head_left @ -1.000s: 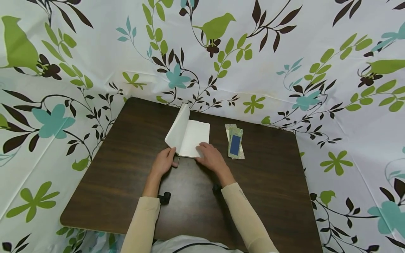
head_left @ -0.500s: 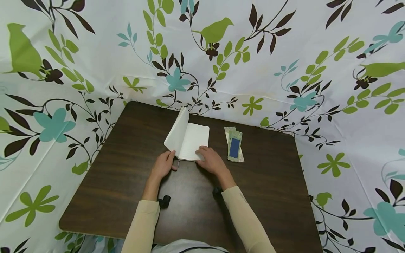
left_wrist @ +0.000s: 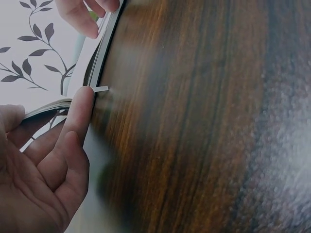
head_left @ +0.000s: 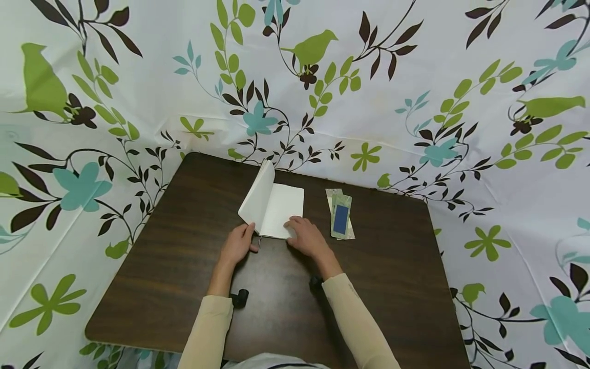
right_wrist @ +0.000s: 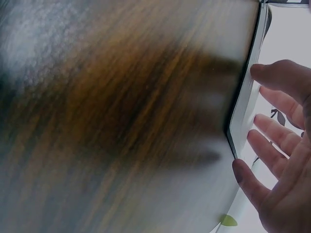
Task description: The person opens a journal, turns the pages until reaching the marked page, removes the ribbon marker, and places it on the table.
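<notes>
A notebook (head_left: 283, 207) with blank white pages lies open on the table, its left cover and pages raised at a slant. My left hand (head_left: 236, 245) grips the near corner of that raised part, thumb on the page side and fingers beneath, as the left wrist view shows. One finger of it extends to the spine, beside a short pale ribbon end (left_wrist: 101, 89). My right hand (head_left: 309, 238) rests at the near right corner of the flat page. In the right wrist view its fingers (right_wrist: 272, 150) are spread and loosely bent, with the thumb at the notebook's near edge.
Right of the notebook, a green patterned packet with a blue panel (head_left: 341, 219) lies across a paler patterned strip (head_left: 351, 233). The dark wood table (head_left: 392, 277) meets a leaf-and-bird printed cloth (head_left: 359, 118) at its back and sides.
The head view has tilted, so the whole scene sits slightly lower in it. Both hands keep their places on the notebook, and the raised pages stay at the same slant.
</notes>
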Demonstrator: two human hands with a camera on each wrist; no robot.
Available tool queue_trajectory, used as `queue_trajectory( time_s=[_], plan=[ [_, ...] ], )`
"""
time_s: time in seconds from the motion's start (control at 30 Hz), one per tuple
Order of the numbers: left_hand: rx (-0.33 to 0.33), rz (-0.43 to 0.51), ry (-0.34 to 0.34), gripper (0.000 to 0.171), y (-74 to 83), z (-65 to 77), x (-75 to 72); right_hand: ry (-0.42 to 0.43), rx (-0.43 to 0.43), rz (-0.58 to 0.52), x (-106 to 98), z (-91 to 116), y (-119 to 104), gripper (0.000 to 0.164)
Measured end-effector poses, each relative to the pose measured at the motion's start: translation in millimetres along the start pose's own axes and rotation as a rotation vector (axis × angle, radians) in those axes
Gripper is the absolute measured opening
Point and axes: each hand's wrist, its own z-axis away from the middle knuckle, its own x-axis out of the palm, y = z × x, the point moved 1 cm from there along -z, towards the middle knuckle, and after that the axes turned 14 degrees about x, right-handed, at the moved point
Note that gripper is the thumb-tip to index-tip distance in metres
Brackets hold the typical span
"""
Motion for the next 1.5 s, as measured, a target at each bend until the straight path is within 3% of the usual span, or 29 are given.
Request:
queue_trajectory(
  time_s=[0.47, 0.93, 1.2, 1.4, 1.5],
  plan=[
    [0.004, 0.013, 0.004, 0.056, -3.5, -0.9, 0.2, 0.045, -0.026, 0.053, 7.9, 0.2, 2.1, 0.039],
    [0.003, 0.021, 0.002, 0.059, -3.3, -1.8, 0.1, 0.016, -0.055, -0.068, 2.5, 2.0, 5.7, 0.035],
    [0.002, 0.027, 0.035, 0.057, -4.1, 0.5, 3.7, 0.195, -0.101, 0.113, 12.4, 2.0, 6.5, 0.027],
    [-0.003, 0.018, 0.03, 0.056, -1.8, 0.6, 3.6, 0.293, -0.147, 0.103, 14.4, 5.2, 12.0, 0.029],
    [-0.005, 0.022, 0.029, 0.056, -1.9, 0.0, 3.2, 0.345, -0.098, 0.077, 14.2, 4.9, 14.2, 0.042]
  ],
)
